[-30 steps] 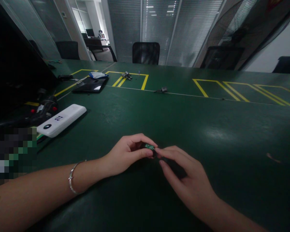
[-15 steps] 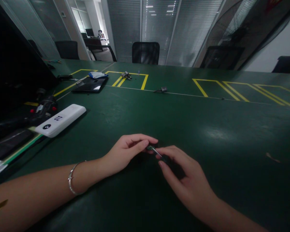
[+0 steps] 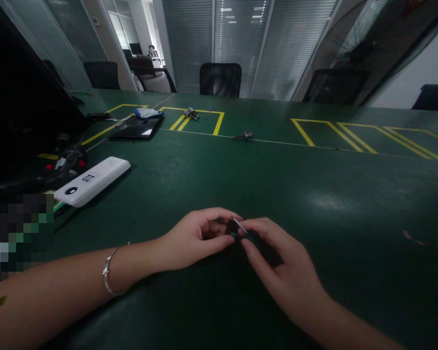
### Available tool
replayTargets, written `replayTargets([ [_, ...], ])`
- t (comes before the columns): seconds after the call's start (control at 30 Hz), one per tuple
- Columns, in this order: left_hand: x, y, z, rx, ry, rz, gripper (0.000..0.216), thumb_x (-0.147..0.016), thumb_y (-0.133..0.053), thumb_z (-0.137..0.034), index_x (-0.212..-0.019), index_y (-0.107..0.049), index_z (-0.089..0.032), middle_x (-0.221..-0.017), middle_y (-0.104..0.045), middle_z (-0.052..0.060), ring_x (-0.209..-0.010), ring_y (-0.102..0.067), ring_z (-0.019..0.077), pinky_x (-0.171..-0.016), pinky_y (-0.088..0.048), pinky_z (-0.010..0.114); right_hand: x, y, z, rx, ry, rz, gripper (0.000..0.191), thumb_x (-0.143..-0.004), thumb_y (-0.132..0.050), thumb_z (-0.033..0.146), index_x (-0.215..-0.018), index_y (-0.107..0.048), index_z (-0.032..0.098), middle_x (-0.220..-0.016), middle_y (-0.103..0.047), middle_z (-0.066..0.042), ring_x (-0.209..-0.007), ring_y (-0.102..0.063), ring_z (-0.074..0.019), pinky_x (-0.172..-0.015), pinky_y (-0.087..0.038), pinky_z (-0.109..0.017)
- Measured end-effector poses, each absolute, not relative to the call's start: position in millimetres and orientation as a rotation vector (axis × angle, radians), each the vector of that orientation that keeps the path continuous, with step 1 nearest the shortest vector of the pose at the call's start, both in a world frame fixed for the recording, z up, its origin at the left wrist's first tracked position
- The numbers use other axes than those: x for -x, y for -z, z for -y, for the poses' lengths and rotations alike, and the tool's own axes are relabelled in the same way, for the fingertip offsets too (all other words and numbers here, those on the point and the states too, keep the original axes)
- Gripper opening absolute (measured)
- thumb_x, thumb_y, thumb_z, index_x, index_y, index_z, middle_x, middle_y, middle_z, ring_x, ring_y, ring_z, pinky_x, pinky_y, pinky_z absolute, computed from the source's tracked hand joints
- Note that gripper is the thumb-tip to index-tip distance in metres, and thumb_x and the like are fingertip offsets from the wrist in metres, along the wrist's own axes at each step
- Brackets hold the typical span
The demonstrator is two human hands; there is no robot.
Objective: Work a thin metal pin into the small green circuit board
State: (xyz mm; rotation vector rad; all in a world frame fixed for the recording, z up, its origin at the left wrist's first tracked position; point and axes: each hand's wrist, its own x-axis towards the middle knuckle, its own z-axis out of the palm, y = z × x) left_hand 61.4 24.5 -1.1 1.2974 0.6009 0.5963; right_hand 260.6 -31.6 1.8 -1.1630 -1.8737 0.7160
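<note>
L hand (image 3: 190, 240) & R hand (image 3: 277, 267) both pinch small dark part (image 3: 234, 233) w/ thin metal pin (image 3: 239, 225), low over table (image 3: 314, 194) at 6 o'clock; prob. light, stiff, fragile; grip body edges, not pin; white power bank (image 3: 93, 181) at 10 o'clock reads approx. "20"; part's markings too small to read.

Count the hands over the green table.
2. The left hand, with a bracelet on its wrist, and the right hand meet over the green table, both pinching one small dark part. No other hands show.
</note>
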Motion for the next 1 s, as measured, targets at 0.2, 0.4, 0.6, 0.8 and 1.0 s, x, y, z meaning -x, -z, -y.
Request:
replayTargets([
  [0.2,-59.5,-2.6,-26.8,-1.327,-0.67,-0.623,0.031,-0.088,-0.064,-0.012,-0.118,-0.058,-0.016,-0.105,-0.069,0.007,-0.099,-0.066,0.0178,-0.089,-0.049,0.033,-262.1,-0.6,34.4,1.15,-0.732,1.897,0.027,-0.091,-0.054,0.014,-0.115,-0.06,0.026,-0.101,-0.065,-0.003,-0.09,-0.064,-0.015,-0.075,-0.054,-0.028],
  [0.4,-59.6,0.1,-29.3,-1.262,-0.796,-0.7,0.026,-0.082,-0.071,-0.014,-0.108,-0.066,-0.017,-0.095,-0.068,0.003,-0.085,-0.065,0.0135,-0.078,-0.05,0.027,-263.1,-1.1,35.7,1.138,-0.704,1.905,0.035,-0.091,-0.053,0.013,-0.123,-0.058,0.029,-0.103,-0.066,-0.002,-0.091,-0.065,-0.0156,-0.076,-0.054,-0.029],
  [0.6,-60.2,0.0,-29.1,-1.208,-0.896,-0.743,0.02,-0.077,-0.076,-0.014,-0.095,-0.067,-0.015,-0.081,-0.067,0.0,-0.073,-0.064,0.0124,-0.067,-0.053,0.024,-262.0,-4.0,35.3,1.144,-0.692,1.911,0.037,-0.09,-0.053,0.011,-0.122,-0.061,0.028,-0.1,-0.067,-0.004,-0.089,-0.066,-0.0169,-0.076,-0.056,-0.029],
  [0.8,-58.9,-0.6,-29.9,-1.247,-0.935,-0.744,0.02,-0.077,-0.076,-0.012,-0.095,-0.066,-0.015,-0.078,-0.065,-0.001,-0.069,-0.064,0.0108,-0.064,-0.054,0.022,-261.8,-4.3,35.0,1.159,-0.721,1.922,0.035,-0.09,-0.053,0.011,-0.12,-0.062,0.025,-0.097,-0.066,-0.004,-0.087,-0.066,-0.0159,-0.073,-0.056,-0.028],
  [1.0,-57.3,-2.6,-29.6,-1.351,-0.897,-0.714,0.017,-0.079,-0.074,-0.012,-0.095,-0.07,-0.014,-0.088,-0.07,0.003,-0.074,-0.065,0.0115,-0.07,-0.057,0.023,-262.5,-3.2,35.5,1.152,-0.755,1.916,0.035,-0.091,-0.053,0.012,-0.121,-0.062,0.026,-0.1,-0.066,-0.004,-0.088,-0.066,-0.0155,-0.074,-0.056,-0.028],
])
